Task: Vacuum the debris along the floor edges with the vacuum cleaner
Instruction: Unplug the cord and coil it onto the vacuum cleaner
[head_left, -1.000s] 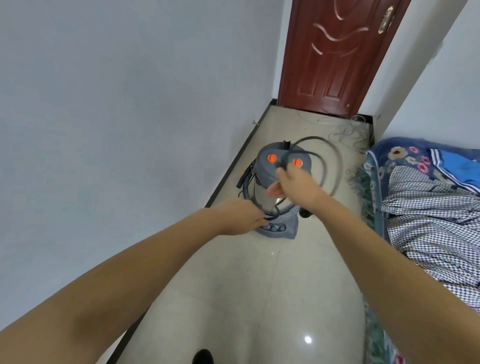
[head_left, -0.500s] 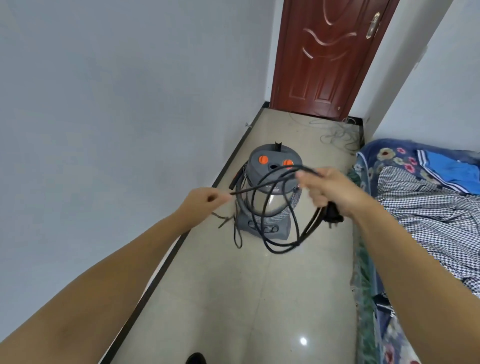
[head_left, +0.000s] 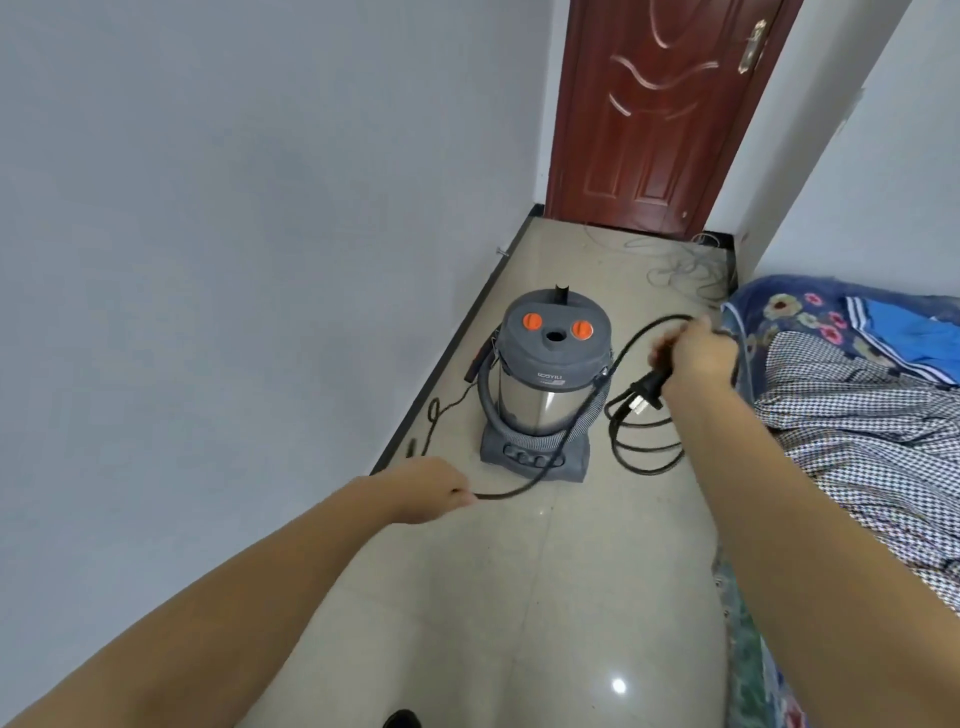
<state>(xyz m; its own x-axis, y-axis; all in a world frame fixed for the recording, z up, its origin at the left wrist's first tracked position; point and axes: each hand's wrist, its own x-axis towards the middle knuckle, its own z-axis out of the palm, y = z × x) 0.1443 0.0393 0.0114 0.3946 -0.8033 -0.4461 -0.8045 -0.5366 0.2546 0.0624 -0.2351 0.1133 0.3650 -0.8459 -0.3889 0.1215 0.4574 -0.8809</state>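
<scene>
Wall edge: dark skirting (head_left: 441, 374) runs along the floor (head_left: 519, 597); no debris is plainly visible there.
Left hand (head_left: 431, 488): closed on one stretch of the power cord (head_left: 524, 486), low and near the skirting.
Vacuum cleaner (head_left: 545, 379): upright on the floor between wall and bed (head_left: 857, 415), hose wrapped round its drum.
Right hand (head_left: 696, 353): closed on the cord's coils, plug (head_left: 641, 397) dangling below it.
Progress: judged barely begun; cord being uncoiled, plugging in and all vacuuming remain.

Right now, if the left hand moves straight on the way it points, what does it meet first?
Probably the grey base of the vacuum cleaner. The left hand, closed on the black cord, points right along the floor toward it, though depth is unclear.
</scene>
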